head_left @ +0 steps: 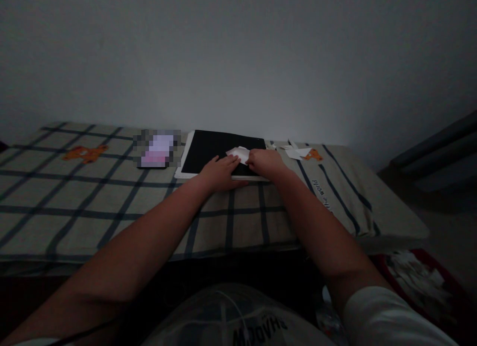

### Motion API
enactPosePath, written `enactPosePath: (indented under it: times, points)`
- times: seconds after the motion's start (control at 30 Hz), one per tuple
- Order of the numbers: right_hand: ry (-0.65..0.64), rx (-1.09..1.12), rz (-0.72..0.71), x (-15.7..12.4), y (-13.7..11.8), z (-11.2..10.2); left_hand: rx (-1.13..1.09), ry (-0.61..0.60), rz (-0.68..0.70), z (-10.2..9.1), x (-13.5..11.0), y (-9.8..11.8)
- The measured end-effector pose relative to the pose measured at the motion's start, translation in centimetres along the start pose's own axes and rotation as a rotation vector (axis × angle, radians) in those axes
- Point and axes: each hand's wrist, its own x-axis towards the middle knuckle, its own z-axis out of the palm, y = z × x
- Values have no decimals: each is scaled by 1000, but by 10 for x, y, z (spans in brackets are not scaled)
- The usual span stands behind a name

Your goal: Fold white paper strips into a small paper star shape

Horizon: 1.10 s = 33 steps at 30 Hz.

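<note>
A small piece of folded white paper [241, 153] lies on a black-faced flat board with a white edge [203, 149]. My left hand [220, 173] rests flat over the board's near edge, its fingertips stretched onto the left part of the paper. At the paper's right side, my right hand [265, 162] is closed with curled fingers, gripping the edge against the board. The fingers of my right hand partly hide that end of the paper.
A phone with a lit, blurred screen [158, 149] lies left of the board. Folded white paper pieces [296, 151] sit to the right. Checked cloth [122, 197] covers the table, which meets a plain wall [223, 62]. A red container [421, 281] stands below at right.
</note>
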Motion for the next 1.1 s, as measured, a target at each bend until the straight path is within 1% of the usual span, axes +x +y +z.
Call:
enactPosePath:
  times: [0.17,0.27,0.37,0.43,0.5,0.6,0.87,1.1]
  points:
    - [-22,16,20,0,-1,-1,11,7,7,3,0,-1]
    - [-14,22,33,0,-3,1,24,41,9,6,1,-1]
    - [2,8,12,-1,-4,2,34,93,15,8,2,0]
    - [-5,-7,-19,-1,-6,1,34,106,18,9,2,0]
    - [-30,-20,-34,-1,-7,0,33,107,14,9,3,1]
    - [-45,-19,0,0,-8,-2,30,101,0,8,3,2]
    - [-32,-7,104,2,-11,-3,32,77,-15,6,2,4]
    - [17,-40,101,1,-15,-2,20,90,-24,7,2,3]
